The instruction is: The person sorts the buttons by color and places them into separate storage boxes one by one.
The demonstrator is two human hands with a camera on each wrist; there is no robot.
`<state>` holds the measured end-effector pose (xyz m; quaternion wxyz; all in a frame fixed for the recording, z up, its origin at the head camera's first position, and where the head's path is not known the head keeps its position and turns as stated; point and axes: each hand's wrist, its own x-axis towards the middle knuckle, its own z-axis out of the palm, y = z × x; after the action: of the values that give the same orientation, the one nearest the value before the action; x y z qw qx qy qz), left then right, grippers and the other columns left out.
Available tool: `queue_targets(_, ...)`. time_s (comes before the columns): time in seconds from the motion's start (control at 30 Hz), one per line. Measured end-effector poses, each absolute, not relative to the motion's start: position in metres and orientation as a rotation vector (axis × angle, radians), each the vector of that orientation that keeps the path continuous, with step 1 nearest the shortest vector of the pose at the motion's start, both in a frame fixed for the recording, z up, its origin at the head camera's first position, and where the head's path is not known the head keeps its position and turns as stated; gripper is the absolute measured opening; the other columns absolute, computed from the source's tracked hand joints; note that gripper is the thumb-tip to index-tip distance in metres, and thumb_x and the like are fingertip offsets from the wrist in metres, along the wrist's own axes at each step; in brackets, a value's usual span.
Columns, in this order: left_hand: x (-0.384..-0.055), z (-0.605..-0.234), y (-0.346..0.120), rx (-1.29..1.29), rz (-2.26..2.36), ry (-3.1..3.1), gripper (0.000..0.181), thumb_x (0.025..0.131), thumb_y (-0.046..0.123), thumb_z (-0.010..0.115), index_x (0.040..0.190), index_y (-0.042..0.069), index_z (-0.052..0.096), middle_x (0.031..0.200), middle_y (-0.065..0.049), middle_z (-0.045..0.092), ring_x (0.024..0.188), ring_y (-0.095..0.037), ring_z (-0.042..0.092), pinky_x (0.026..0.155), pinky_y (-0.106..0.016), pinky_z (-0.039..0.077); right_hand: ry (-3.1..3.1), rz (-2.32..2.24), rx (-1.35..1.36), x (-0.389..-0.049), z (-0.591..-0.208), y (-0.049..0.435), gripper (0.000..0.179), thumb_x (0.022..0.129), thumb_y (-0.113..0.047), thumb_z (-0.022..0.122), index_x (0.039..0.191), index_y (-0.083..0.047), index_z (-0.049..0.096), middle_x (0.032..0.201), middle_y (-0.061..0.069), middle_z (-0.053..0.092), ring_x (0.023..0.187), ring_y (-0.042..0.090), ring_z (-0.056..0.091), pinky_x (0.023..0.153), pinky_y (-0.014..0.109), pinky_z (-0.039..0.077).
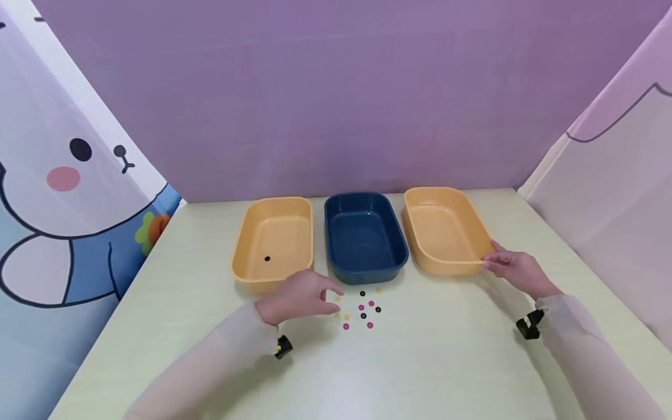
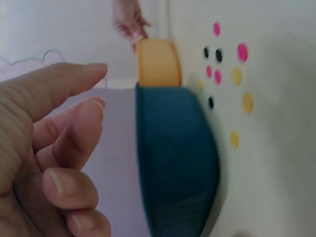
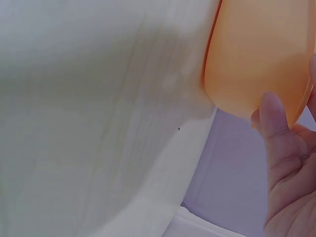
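Note:
My left hand [image 1: 301, 296] hovers by a scatter of small round discs, its thumb and forefinger apart with nothing between them. Pink [image 1: 370, 325], black [image 1: 363, 315] and yellow discs [image 1: 378, 290] lie loose on the table; the hand partly covers the yellow ones nearest it. With my right hand [image 1: 520, 273] I pinch the near right corner of a yellow-orange tray [image 1: 446, 227]. In the right wrist view the thumb [image 3: 274, 113] presses on that tray's outer wall. No discs show inside it.
A dark blue tray [image 1: 364, 230] stands in the middle, behind the discs. To its left is another yellow-orange tray [image 1: 286, 233] with one black disc [image 1: 267, 258] in it. A purple backdrop [image 1: 357, 105] rises behind the table [image 1: 409, 373], with printed cloth on both sides.

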<state>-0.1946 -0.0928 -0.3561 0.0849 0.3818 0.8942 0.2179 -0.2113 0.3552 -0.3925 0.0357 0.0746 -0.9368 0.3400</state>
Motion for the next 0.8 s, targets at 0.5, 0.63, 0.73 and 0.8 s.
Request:
queue_targets(0.5,-0.206,-0.368,-0.036,1.007,0.177,2.598,0.023,0.086,0.027,0.071,0.108,0.023,0.073,0.091,0.009,0.069,0.076,-0.006,0.056,0.068,-0.025,0.046,-2.891,1.130,0.214,-0.215,-0.387,0.355,0.032,0.094,-0.018,0.062,0.107,0.012,0.064,0.141,0.033,0.030,0.077,0.023,0.069,0.064,0.020,0.049)
queue_targets(0.63,-0.207,-0.378,-0.033,1.014,0.100,2.630,0.019,0.086,0.024,0.069,0.105,0.022,0.075,0.104,0.008,0.069,0.082,-0.006,0.058,0.070,-0.027,0.047,-2.897,1.089,0.207,-0.214,-0.387,0.353,0.030,0.094,-0.019,0.062,0.104,0.009,0.065,0.141,0.033,0.031,0.074,0.025,0.068,0.062,0.023,0.048)
queue_targets(0.73,-0.207,-0.384,-0.033,1.054,0.077,2.613,0.020,0.088,0.023,0.068,0.107,0.022,0.074,0.105,0.009,0.069,0.080,-0.004,0.057,0.069,-0.024,0.047,-2.905,1.068,0.215,-0.211,-0.388,0.352,0.027,0.094,-0.019,0.062,0.101,0.007,0.066,0.140,0.035,0.030,0.073,0.026,0.067,0.060,0.024,0.047)
queue_targets(0.8,-0.206,-0.387,-0.033,1.081,0.093,2.594,0.020,0.088,0.022,0.069,0.107,0.023,0.074,0.104,0.011,0.069,0.079,-0.003,0.055,0.071,-0.023,0.046,-2.907,1.073,0.219,-0.209,-0.389,0.351,0.024,0.094,-0.018,0.062,0.098,0.006,0.065,0.140,0.036,0.030,0.072,0.026,0.067,0.059,0.025,0.048)
